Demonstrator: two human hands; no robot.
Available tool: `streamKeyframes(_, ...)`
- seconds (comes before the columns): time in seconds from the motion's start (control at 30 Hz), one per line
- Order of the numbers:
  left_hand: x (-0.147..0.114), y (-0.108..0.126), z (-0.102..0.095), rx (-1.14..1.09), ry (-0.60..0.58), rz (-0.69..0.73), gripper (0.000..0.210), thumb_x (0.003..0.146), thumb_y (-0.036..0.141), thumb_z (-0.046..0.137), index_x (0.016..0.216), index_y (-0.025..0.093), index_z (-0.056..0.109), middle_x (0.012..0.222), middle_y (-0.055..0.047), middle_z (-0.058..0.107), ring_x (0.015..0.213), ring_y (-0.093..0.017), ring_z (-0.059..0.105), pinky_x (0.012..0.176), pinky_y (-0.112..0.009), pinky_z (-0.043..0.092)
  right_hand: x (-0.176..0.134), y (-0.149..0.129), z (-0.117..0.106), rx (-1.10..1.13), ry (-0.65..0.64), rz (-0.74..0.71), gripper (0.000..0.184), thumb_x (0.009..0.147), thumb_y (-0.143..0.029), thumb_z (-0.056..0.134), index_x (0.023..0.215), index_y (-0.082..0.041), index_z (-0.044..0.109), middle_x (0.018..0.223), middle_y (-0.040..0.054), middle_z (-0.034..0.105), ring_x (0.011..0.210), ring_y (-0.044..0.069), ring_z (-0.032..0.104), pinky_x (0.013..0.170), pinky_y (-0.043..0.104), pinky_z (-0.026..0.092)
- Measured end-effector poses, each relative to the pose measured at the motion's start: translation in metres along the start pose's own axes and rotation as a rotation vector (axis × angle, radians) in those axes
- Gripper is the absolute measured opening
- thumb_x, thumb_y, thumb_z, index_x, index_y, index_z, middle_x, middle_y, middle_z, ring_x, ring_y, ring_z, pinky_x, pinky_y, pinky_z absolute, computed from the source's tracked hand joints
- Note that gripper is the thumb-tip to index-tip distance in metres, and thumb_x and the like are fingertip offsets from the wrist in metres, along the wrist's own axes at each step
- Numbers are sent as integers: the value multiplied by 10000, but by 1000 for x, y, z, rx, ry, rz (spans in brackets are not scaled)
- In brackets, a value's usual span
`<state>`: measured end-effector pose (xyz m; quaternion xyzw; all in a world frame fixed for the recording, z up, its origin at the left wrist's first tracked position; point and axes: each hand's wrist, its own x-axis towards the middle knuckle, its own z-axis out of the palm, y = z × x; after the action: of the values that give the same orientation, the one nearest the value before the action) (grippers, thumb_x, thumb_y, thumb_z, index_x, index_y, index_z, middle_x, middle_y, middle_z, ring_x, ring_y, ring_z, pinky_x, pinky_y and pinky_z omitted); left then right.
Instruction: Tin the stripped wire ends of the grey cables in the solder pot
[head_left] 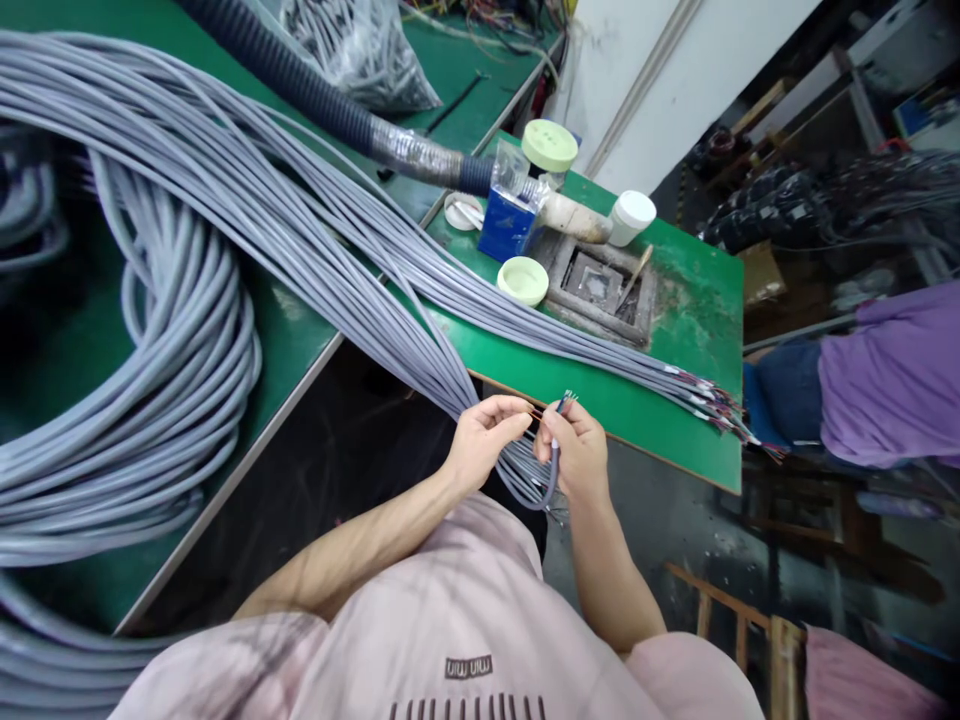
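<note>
My right hand [579,445] is closed on the end of a grey cable [553,470], whose thin coloured wires fan out above the fingers. The cable curves down below that hand. My left hand [487,438] pinches one or more thin orange-red wires [535,415] that run across to the right hand. Both hands are close together in front of my body, by the near edge of the green table. A thick bundle of grey cables [405,345] passes just behind and left of them, and part of it hangs down under the hands.
More cables lie across the green table [697,300], their stripped ends [720,405] at its right edge. Behind are a soldering pot [600,285], a blue box [506,225], a pale green lid [523,280], a white jar [632,215] and a ribbed hose [300,80]. A person in purple [892,380] sits right.
</note>
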<state>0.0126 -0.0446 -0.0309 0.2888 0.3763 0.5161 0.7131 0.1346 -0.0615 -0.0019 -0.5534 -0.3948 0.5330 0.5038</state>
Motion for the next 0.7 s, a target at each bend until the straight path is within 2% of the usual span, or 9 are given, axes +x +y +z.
streamKeyframes(0.17, 0, 2, 3, -47, -34, -13, 186, 680, 315, 776, 765, 160, 716, 671, -12, 678, 559, -94, 563, 596, -230, 475, 3, 0, 2, -10, 3, 5, 221, 820, -370, 615, 720, -200, 516, 439, -87, 495, 355, 68, 431, 414, 198, 333)
streamKeyframes(0.37, 2, 6, 6, -51, 44, -18, 166, 668, 309, 791, 697, 165, 714, 634, -1, 664, 554, -80, 541, 576, -211, 454, 4, -1, 6, -71, 14, -6, 203, 823, -358, 609, 731, -195, 530, 441, -84, 510, 361, 69, 442, 429, 199, 346)
streamKeyframes(0.7, 2, 3, 4, -98, 107, 19, 167, 697, 314, 777, 714, 170, 695, 650, 4, 658, 570, -78, 551, 589, -210, 460, 10, -2, 12, -163, 27, -79, 210, 840, -336, 601, 702, -192, 534, 441, -79, 517, 382, 69, 456, 461, 201, 369)
